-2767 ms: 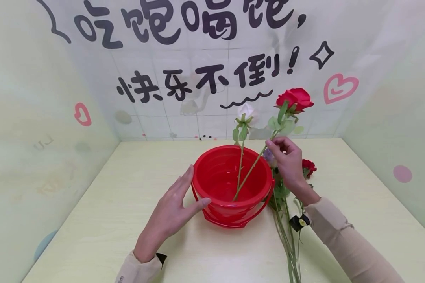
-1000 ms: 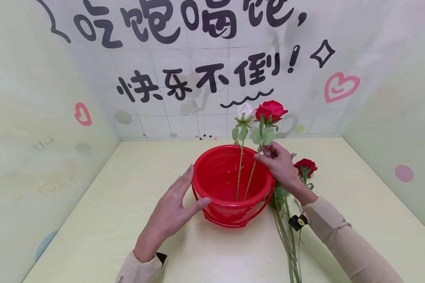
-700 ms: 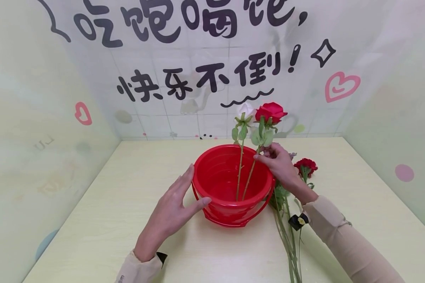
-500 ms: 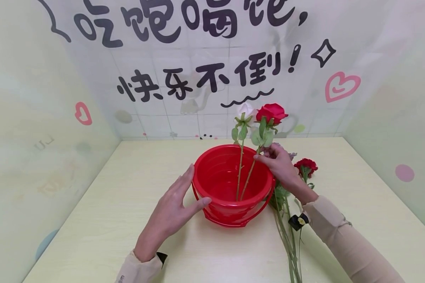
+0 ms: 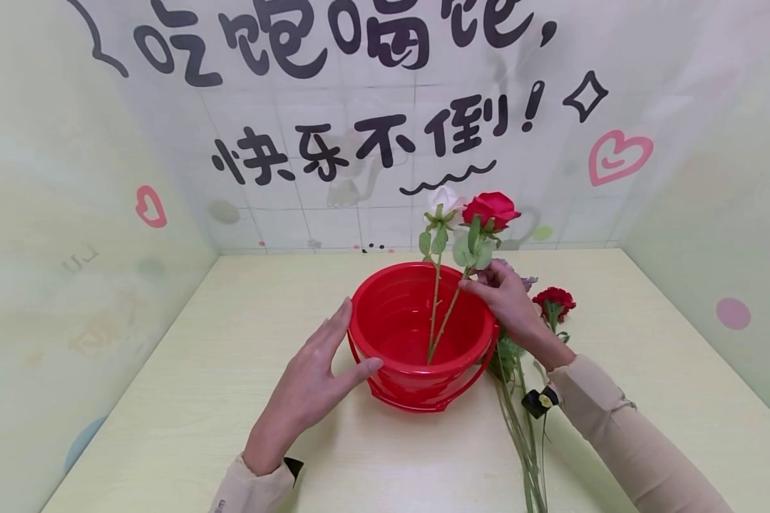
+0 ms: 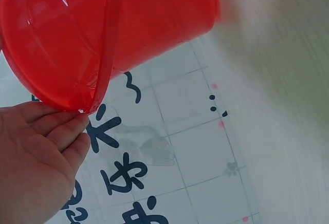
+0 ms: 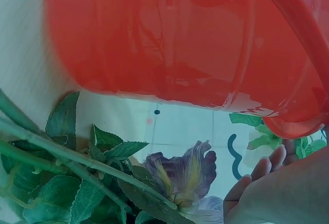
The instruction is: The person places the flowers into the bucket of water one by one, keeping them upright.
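Red bucket (image 5: 401,385) touching left hand (image 5: 311,381), red rose (image 5: 490,211) — pinched in right hand (image 5: 512,301)

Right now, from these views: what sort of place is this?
Likely a small staged tabletop booth: a pale wood-grain table bounded on three sides by pale printed walls, with bold black Chinese lettering across the back one. What lies beyond them isn't shown.

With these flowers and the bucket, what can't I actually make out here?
- Head view: the lower stem ends of the white rose and red rose, hidden by the near rim of the red bucket.
- Head view: most of the purple flower, behind the right hand.
- Head view: the lower ends of the loose stems, cut off by the bottom edge.
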Demonstrator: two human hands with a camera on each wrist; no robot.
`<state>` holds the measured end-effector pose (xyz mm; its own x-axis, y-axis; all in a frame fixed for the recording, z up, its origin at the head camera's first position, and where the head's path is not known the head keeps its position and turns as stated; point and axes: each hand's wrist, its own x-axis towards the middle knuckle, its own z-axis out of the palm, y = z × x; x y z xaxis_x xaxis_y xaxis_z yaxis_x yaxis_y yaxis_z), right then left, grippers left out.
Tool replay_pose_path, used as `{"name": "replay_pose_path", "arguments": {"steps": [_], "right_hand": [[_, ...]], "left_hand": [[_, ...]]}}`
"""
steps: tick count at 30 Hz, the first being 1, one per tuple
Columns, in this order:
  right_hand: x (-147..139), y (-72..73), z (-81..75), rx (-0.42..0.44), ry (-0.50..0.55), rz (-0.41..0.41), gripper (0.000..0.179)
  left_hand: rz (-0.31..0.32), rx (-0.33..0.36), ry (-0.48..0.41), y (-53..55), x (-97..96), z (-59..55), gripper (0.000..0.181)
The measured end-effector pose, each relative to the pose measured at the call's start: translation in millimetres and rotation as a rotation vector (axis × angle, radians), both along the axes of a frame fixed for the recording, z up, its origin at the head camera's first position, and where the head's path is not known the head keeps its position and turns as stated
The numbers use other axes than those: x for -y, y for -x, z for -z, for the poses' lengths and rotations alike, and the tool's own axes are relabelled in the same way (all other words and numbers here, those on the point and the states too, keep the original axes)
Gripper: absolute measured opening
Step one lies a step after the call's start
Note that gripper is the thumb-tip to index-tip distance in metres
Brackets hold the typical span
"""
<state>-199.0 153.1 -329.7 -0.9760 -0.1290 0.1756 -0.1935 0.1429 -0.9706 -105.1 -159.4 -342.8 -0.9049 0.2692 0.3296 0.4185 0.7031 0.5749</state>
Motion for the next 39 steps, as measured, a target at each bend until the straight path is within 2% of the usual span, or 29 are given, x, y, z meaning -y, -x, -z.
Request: {"name": "replay_pose_path", "arguments": {"steps": [15, 26, 39], "right_hand": [[-0.6, 0.3, -0.8, -0.004, -0.03, 0.006, 0.028], [-1.8, -1.3, -1.6, 0.014, 0.002, 0.002, 0.025], [-17.1, -3.9, -0.5, -0.003, 0.038, -0.02, 0.021]], "left_hand": [[0.001, -0.006, 0.002, -1.1, 0.1, -0.2, 0.094], [0.0, -0.002, 0.009, 0.0, 0.5, 0.3, 0.093], [0.002, 0.009, 0.024, 0.9, 0.4, -1.5, 0.094]]}}
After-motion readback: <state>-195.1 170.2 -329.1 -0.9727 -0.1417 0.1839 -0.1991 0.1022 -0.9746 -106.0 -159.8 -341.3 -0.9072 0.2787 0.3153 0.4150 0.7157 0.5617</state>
